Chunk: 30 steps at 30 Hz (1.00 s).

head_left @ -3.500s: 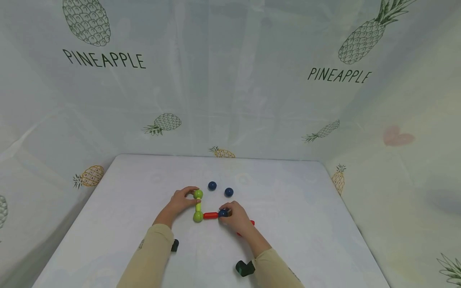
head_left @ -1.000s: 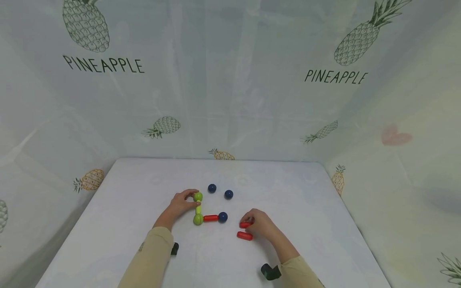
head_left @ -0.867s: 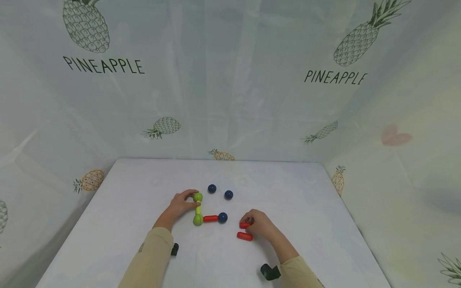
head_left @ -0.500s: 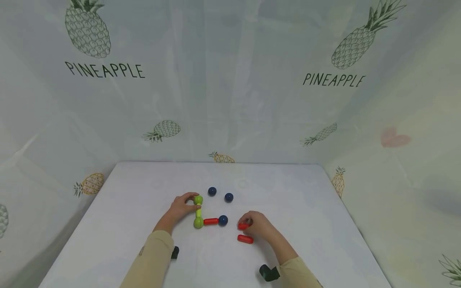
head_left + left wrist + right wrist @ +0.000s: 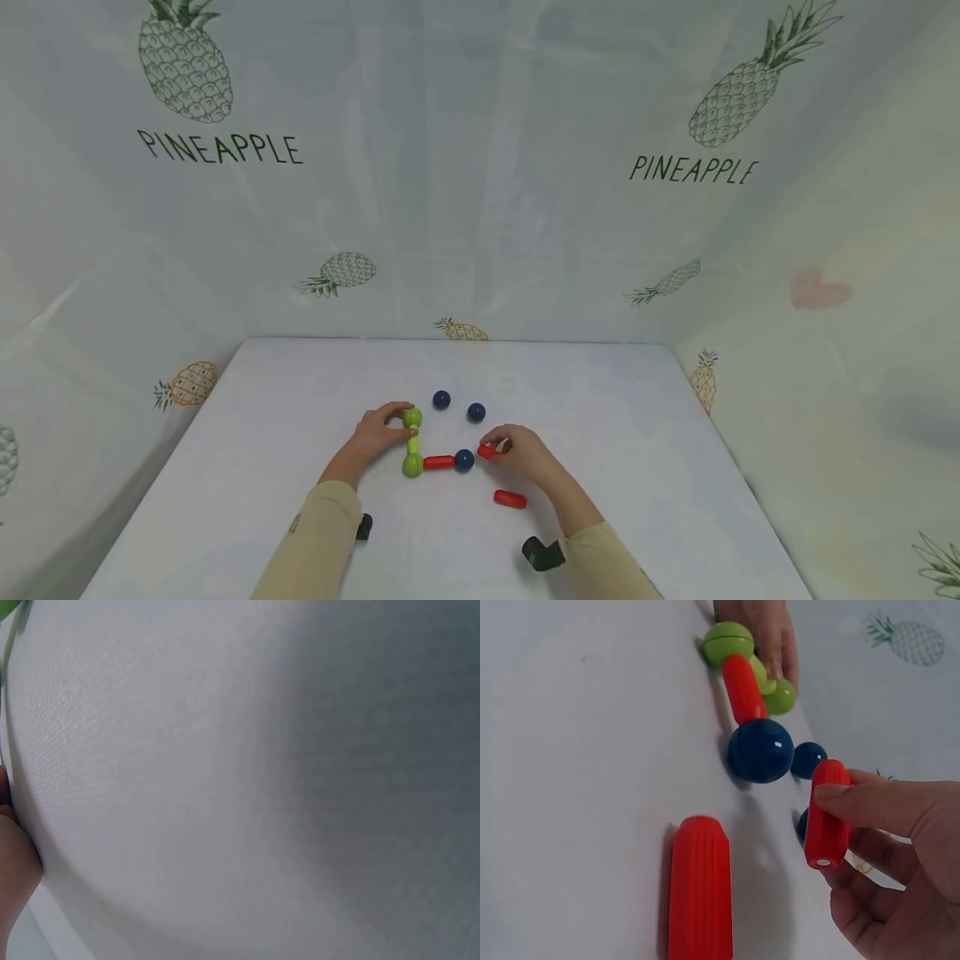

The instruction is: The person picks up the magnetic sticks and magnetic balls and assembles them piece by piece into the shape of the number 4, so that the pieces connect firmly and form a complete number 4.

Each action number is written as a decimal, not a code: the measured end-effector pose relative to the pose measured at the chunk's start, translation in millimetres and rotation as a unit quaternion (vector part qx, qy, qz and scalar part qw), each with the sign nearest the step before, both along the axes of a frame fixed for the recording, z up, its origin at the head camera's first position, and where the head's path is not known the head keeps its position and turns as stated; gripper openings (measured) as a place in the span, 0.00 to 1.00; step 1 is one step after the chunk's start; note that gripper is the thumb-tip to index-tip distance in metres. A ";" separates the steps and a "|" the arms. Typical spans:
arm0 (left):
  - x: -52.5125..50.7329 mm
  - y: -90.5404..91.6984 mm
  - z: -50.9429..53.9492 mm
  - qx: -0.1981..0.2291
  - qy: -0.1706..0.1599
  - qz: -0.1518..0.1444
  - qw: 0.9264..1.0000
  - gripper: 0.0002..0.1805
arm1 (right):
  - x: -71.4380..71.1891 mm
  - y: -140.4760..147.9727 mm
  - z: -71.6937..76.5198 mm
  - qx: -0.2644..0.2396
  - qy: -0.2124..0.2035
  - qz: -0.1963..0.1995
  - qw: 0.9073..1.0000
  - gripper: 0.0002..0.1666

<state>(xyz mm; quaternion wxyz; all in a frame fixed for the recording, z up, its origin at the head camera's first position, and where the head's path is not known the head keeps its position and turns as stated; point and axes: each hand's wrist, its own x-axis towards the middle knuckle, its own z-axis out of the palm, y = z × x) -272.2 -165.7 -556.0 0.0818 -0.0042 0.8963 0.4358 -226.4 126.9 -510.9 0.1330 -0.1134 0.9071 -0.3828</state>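
Observation:
My left hand (image 5: 378, 433) holds the far end of a yellow-green rod (image 5: 413, 442) by its far green ball (image 5: 412, 417). At the rod's near end a second green ball (image 5: 412, 465) joins a red rod (image 5: 439, 462), which ends in a blue ball (image 5: 464, 460). My right hand (image 5: 522, 454) pinches a loose red rod (image 5: 487, 452) between thumb and fingers, right of that blue ball and apart from it. The right wrist view shows this held rod (image 5: 828, 825) with a pale disc at its end. Another red rod (image 5: 510, 499) lies nearer me.
Two loose blue balls (image 5: 442, 400) (image 5: 476, 412) lie beyond the joined pieces on the white table (image 5: 600, 400). A dark green object (image 5: 543, 554) is beside the right sleeve, another dark one (image 5: 364, 527) beside the left. A pineapple-printed cloth (image 5: 480, 208) hangs behind.
My right hand left the joined blue ball, took hold of a red rod on the right and has moved it left, towards that ball. My left hand keeps its hold.

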 end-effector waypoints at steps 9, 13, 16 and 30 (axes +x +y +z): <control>-0.5 -0.3 -0.5 0.002 0.006 -0.007 1.000 0.28 | -11.4 -12.3 -1.5 -0.033 -0.012 -0.014 0.999 0.20; -0.1 0.2 -0.6 0.002 0.004 -0.002 1.000 0.28 | -15.5 -17.3 -0.9 -0.064 -0.009 -0.026 0.998 0.21; 0.3 0.7 0.2 -0.001 0.001 0.000 1.000 0.28 | -16.7 -20.6 -0.5 -0.080 0.003 -0.038 0.996 0.20; 2.8 2.4 3.7 -0.007 0.006 -0.002 1.000 0.28 | -23.6 -36.1 -9.6 -0.126 0.020 -0.069 0.989 0.22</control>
